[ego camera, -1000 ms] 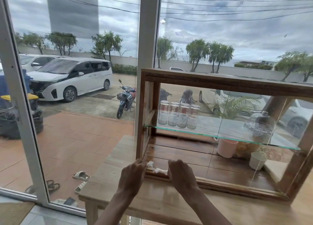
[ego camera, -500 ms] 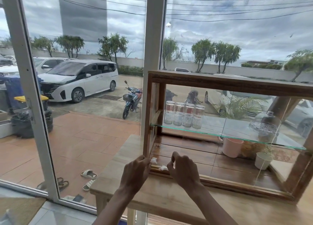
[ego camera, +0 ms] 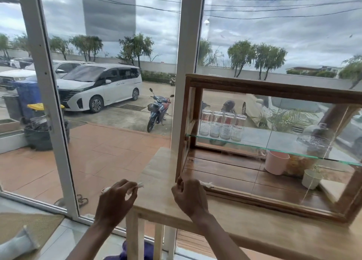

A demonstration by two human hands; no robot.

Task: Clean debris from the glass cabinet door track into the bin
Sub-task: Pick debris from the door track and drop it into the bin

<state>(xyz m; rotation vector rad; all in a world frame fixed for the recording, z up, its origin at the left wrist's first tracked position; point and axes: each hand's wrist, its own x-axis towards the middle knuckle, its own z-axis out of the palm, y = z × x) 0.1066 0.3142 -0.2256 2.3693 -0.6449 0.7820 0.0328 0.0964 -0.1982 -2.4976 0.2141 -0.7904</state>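
Note:
A wooden cabinet (ego camera: pixel 274 87) with glass sides stands on a wooden table (ego camera: pixel 158 173). Its door track (ego camera: pixel 254 196) runs along the bottom front rail. My left hand (ego camera: pixel 115 201) hovers beyond the table's left edge, fingers pinched on a small white scrap of debris (ego camera: pixel 140 185). My right hand (ego camera: pixel 189 195) rests at the cabinet's front left corner, fingers curled against the track. More white debris (ego camera: pixel 207 184) lies in the track just right of that hand. No bin is visible near the table.
Inside the cabinet, a glass shelf (ego camera: pixel 254 144) carries several glass jars (ego camera: pixel 221 125) and a glass dome (ego camera: pixel 315 140). Below sit a pink cup (ego camera: pixel 276 162) and a small white pot (ego camera: pixel 311 178). A large window (ego camera: pixel 109 103) and white frame (ego camera: pixel 186 44) stand behind.
My left hand has pulled away leftward from the track, carrying a white scrap past the table edge. My right hand stays at the cabinet corner. The camera has swung left.

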